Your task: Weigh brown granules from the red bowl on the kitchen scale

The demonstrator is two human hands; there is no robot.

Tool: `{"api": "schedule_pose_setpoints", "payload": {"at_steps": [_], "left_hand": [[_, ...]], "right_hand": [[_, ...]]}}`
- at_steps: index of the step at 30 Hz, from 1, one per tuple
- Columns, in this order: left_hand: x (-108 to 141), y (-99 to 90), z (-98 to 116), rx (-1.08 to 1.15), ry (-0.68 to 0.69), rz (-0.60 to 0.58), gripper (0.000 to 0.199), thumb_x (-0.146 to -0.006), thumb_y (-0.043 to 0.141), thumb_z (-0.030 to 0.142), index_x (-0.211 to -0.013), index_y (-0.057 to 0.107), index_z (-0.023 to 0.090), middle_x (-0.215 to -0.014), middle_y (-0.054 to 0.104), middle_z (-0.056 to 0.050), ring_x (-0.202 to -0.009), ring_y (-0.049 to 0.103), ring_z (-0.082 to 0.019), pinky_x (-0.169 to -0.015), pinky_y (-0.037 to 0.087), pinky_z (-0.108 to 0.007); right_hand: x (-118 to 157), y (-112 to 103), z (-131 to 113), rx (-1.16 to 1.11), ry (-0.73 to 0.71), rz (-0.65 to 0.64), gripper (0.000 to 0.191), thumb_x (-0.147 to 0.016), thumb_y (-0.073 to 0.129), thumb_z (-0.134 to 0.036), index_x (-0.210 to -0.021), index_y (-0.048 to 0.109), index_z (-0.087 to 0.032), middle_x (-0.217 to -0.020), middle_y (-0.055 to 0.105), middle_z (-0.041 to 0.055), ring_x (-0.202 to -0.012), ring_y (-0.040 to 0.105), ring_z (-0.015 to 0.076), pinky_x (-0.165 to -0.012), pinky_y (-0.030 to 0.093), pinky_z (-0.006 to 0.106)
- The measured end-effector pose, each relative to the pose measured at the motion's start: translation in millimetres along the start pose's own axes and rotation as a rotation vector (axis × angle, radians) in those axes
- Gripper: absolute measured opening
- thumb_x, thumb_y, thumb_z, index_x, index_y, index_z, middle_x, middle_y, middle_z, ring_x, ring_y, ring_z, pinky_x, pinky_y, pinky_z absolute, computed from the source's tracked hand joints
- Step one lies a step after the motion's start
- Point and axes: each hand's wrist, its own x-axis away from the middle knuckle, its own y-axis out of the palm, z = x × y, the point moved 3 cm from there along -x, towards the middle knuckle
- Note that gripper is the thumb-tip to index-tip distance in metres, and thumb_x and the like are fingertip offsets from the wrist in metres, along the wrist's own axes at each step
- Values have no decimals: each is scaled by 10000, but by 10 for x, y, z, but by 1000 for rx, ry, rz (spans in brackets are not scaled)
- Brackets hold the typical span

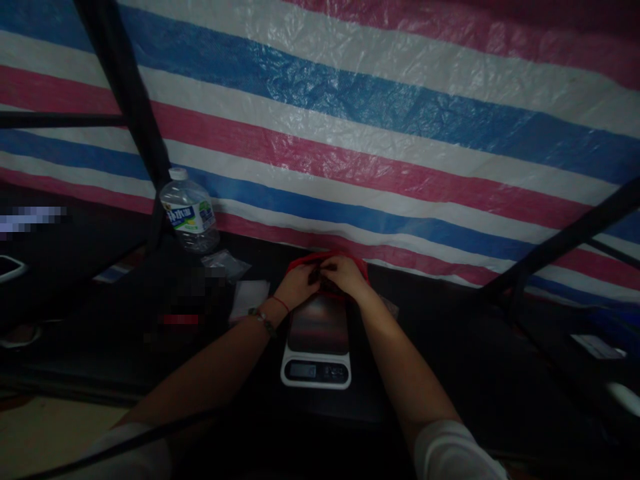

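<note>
My left hand (299,283) and my right hand (346,273) meet over a red container or bag (361,265) at the far end of a white kitchen scale (319,337). The fingers of both hands are bent and closed around small dark brown pieces (315,274), whose kind I cannot make out in the dim light. More dark material shows below the fingers, inside the red rim. The scale's steel plate is partly covered by the red thing, and its display, nearest me, is too dim to read. A red string and a beaded bracelet circle my left wrist.
A large clear plastic bottle (189,213) stands at the back left. Clear plastic bags (226,265) and a white sheet or packet (249,297) lie on the black table (430,333). Black metal poles (131,100) rise either side before a striped tarp (350,160).
</note>
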Motion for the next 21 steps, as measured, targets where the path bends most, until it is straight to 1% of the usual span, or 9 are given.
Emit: {"api": "schedule_pose_setpoints", "payload": {"at_steps": [3,5,8,10,13,16,19,21], "left_hand": [[4,-2,-11,2,-16,3,316,-773,578,209,-1079,652,188,-1001,698,-76,-935,645,-222,-873,498,-333],[11,-3,-12,6,-12,7,319,-772,575,207,-1081,650,190,-1003,698,-75,-948,643,-222,-882,497,-332],[23,-3,-14,-9,12,23,327,-769,570,208,-1087,644,186,-1028,692,-78,-983,633,-224,-917,485,-339],[28,1,-24,-21,20,33,327,-764,572,215,-1083,642,188,-1050,685,-79,-1004,624,-227,-940,475,-349],[30,14,-44,-22,12,39,357,-757,579,223,-1107,631,186,-1087,673,-88,-1037,609,-234,-963,461,-364],[30,17,-51,-13,-5,49,382,-749,591,229,-1124,619,166,-1104,666,-103,-1057,601,-244,-973,453,-382],[29,8,-38,5,-12,48,351,-749,593,233,-1090,621,154,-1075,672,-101,-1023,616,-241,-940,471,-377],[28,-2,-28,9,-22,45,326,-753,589,241,-1065,623,153,-1044,676,-95,-984,628,-234,-905,485,-364]], "right_hand": [[-9,-46,53,17,18,69,161,-780,624,-148,-891,736,-179,-907,735,42,-824,669,158,-765,488,240],[-9,-74,94,63,61,86,178,-787,621,-151,-924,731,-176,-931,734,45,-850,670,161,-795,486,244],[-3,-76,136,177,124,16,226,-790,608,-142,-978,726,-179,-984,730,63,-913,668,185,-846,478,266],[5,-64,135,230,139,-33,249,-803,580,-136,-1004,722,-178,-1020,723,79,-962,660,203,-878,469,282],[15,-61,81,223,107,-12,278,-834,526,-123,-1035,711,-176,-1068,710,82,-1014,643,199,-930,450,294],[25,-58,3,119,26,25,293,-849,510,-122,-1067,695,-185,-1087,703,63,-1021,636,174,-937,450,282],[32,-42,-57,41,-45,-6,292,-846,506,-106,-1049,700,-184,-1060,711,53,-992,643,161,-923,453,271],[35,-34,-77,34,-51,-43,281,-837,503,-89,-996,716,-182,-1010,724,49,-954,652,160,-903,458,266]]}}
